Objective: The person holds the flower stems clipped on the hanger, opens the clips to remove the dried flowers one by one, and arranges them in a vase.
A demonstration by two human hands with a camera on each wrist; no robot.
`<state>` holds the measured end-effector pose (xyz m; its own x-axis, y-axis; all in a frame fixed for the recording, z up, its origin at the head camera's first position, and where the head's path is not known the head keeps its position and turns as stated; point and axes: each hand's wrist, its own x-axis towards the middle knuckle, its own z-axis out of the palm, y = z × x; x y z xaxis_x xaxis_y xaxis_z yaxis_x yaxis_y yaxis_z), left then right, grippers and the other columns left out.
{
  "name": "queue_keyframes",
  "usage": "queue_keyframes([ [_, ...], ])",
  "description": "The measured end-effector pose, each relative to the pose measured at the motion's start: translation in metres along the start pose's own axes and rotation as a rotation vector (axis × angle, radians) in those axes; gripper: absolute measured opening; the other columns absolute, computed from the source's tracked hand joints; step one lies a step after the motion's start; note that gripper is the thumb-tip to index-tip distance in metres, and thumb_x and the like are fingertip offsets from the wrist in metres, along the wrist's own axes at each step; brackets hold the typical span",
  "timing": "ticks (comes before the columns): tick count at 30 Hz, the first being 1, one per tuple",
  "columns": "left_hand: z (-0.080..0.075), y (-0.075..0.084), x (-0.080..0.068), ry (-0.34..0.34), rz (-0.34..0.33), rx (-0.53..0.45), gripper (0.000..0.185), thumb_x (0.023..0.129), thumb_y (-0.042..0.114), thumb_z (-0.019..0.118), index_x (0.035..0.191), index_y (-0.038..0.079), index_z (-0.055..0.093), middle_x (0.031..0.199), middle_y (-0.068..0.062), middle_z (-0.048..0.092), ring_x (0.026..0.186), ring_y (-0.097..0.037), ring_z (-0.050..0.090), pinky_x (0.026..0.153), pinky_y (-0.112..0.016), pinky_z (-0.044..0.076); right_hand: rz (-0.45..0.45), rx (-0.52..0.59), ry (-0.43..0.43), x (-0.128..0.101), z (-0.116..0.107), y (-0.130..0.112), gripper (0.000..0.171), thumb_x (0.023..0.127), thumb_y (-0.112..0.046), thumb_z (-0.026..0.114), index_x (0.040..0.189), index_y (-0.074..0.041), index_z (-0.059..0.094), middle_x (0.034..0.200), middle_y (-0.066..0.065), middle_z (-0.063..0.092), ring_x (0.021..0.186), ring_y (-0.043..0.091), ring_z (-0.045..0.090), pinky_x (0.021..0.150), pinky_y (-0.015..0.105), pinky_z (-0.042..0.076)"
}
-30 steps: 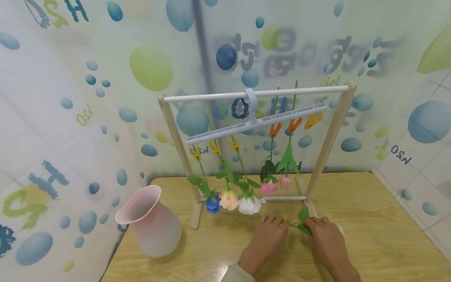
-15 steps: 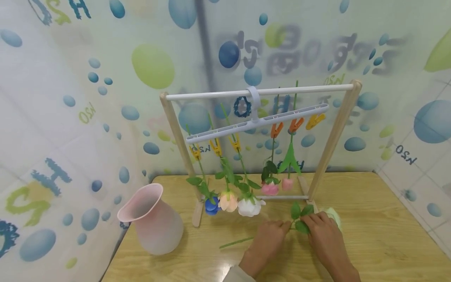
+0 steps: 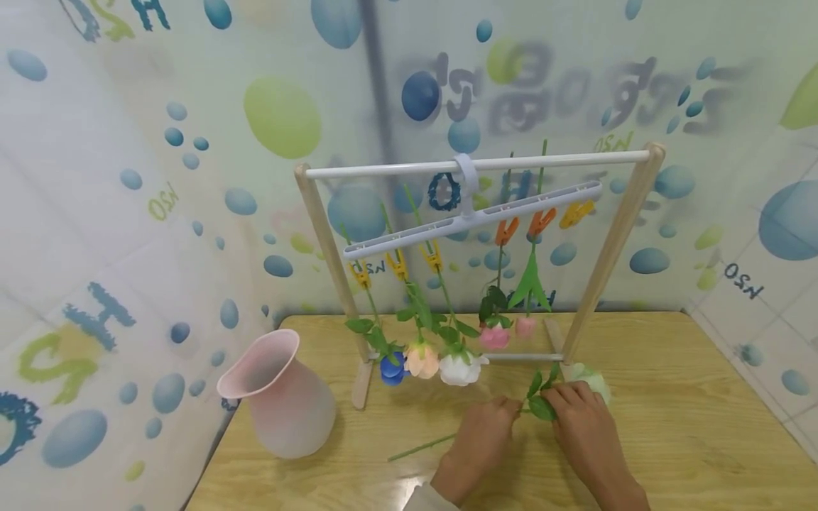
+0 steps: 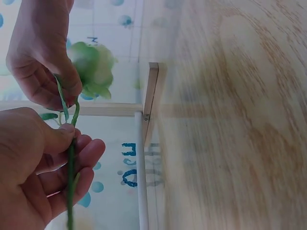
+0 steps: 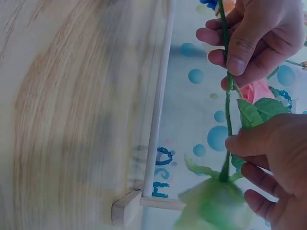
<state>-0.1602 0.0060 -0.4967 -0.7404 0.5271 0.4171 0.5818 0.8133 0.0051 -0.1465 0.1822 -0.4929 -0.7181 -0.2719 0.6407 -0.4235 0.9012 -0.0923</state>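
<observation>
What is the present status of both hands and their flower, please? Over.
Left hand: pinches green stem. Right hand: holds it nearer the bloom. Pale green flower: not on hanger. Rack beyond hands; nothing seen blocking.

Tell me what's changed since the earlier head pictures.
The pale green bloom has shifted forward and left, toward the rack, showing more past the right hand. The end of its stem now shows left of the left hand; both hands still grip it. The vase, rack and hanging flowers stayed put.
</observation>
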Motion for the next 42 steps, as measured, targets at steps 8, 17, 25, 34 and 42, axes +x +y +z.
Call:
queue_keyframes([
  [8, -0.007, -0.001, -0.001, -0.004, -0.1, -0.206, 0.007, 0.095, 0.014, 0.064, 0.1, 0.012, 0.069, 0.085, 0.003, 0.066, 0.069, -0.006, 0.064, 0.058, -0.012, 0.047, -0.002, 0.013, 0.03, 0.003, -0.002, -0.003, 0.046, 0.051, 0.011, 0.089, 0.09, -0.005, 0.07, 0.095, 0.009, 0.069, 0.092, 0.031, 0.06, 0.069, 0.043, 0.049],
  [17, -0.019, -0.003, 0.001, 0.0, -0.17, -0.324, 0.014, 0.097, 0.008, 0.061, 0.108, 0.006, 0.068, 0.094, -0.001, 0.067, 0.08, -0.007, 0.066, 0.067, -0.008, 0.049, -0.02, 0.01, 0.126, 0.009, -0.008, -0.003, 0.029, 0.071, 0.003, 0.073, 0.1, 0.003, 0.068, 0.102, 0.018, 0.068, 0.092, 0.036, 0.06, 0.065, 0.044, 0.046],
  [25, -0.033, -0.01, 0.001, 0.092, -0.146, -0.343, 0.017, 0.093, -0.001, 0.063, 0.109, 0.002, 0.068, 0.096, -0.004, 0.066, 0.082, -0.009, 0.066, 0.071, -0.006, 0.049, 0.021, 0.017, 0.302, 0.017, -0.015, -0.005, 0.024, 0.09, -0.004, 0.05, 0.105, 0.006, 0.067, 0.094, 0.02, 0.068, 0.083, 0.039, 0.062, 0.059, 0.048, 0.046],
  [34, -0.042, -0.022, 0.002, 0.257, -0.142, -0.322, 0.018, 0.09, -0.004, 0.066, 0.106, 0.004, 0.067, 0.092, -0.002, 0.063, 0.075, -0.007, 0.063, 0.065, -0.005, 0.047, 0.07, 0.046, 0.505, 0.023, -0.013, 0.001, 0.023, 0.08, 0.008, 0.055, 0.1, 0.009, 0.065, 0.086, 0.025, 0.065, 0.072, 0.043, 0.058, 0.058, 0.051, 0.043],
  [42, -0.057, -0.028, 0.002, 0.354, -0.174, -0.341, 0.029, 0.082, -0.012, 0.07, 0.105, 0.004, 0.066, 0.091, -0.003, 0.063, 0.077, -0.012, 0.065, 0.067, -0.011, 0.05, 0.169, 0.079, 0.424, 0.026, -0.011, 0.019, 0.024, 0.082, 0.009, 0.054, 0.105, 0.014, 0.06, 0.095, 0.03, 0.062, 0.083, 0.046, 0.059, 0.068, 0.053, 0.049],
])
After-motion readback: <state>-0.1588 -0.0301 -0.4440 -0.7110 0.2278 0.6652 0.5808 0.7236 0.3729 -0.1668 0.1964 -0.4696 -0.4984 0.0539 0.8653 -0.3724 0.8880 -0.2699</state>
